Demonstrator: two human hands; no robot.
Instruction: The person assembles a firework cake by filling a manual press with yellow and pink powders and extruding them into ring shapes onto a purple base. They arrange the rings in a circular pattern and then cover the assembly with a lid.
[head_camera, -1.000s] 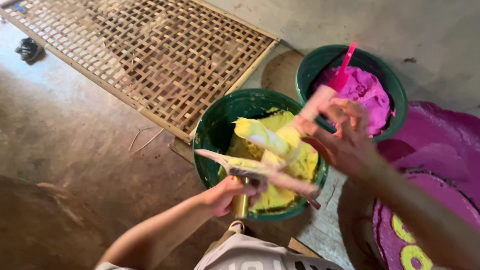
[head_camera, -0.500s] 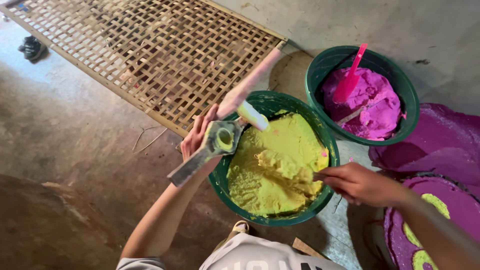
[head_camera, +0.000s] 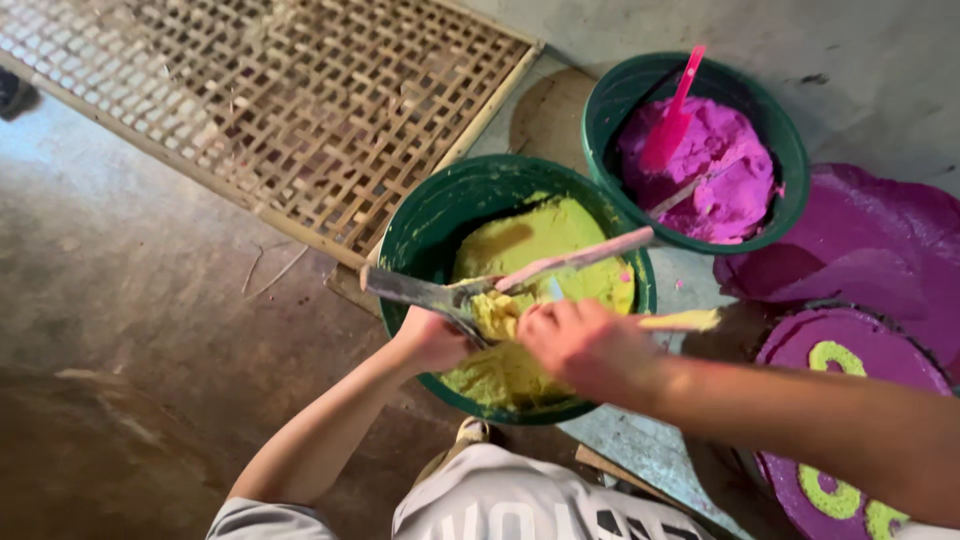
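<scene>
A green bucket (head_camera: 420, 215) of yellow paste (head_camera: 545, 235) sits in the middle. Over its near rim, my left hand (head_camera: 432, 340) grips a flat grey metal scraper (head_camera: 405, 287) whose blade points left and carries yellow paste. Just to the right, my right hand (head_camera: 580, 342) is closed on a thin yellow-smeared stick (head_camera: 685, 320) that pokes out to the right. A pale pink stick (head_camera: 585, 257) lies slanted over the paste and meets the scraper; I cannot tell which hand holds it.
A second green bucket (head_camera: 790, 150) at the upper right holds magenta paste (head_camera: 725, 170) and a pink spatula (head_camera: 678, 105). A woven bamboo mat (head_camera: 300, 110) lies at the upper left. Purple sheets (head_camera: 880, 235) and a purple disc with yellow shapes (head_camera: 870, 400) lie on the right, on a concrete floor.
My left hand came down from the bucket's far-left rim to its near rim with the scraper. My right hand moved left from the right rim to beside it, over the paste.
</scene>
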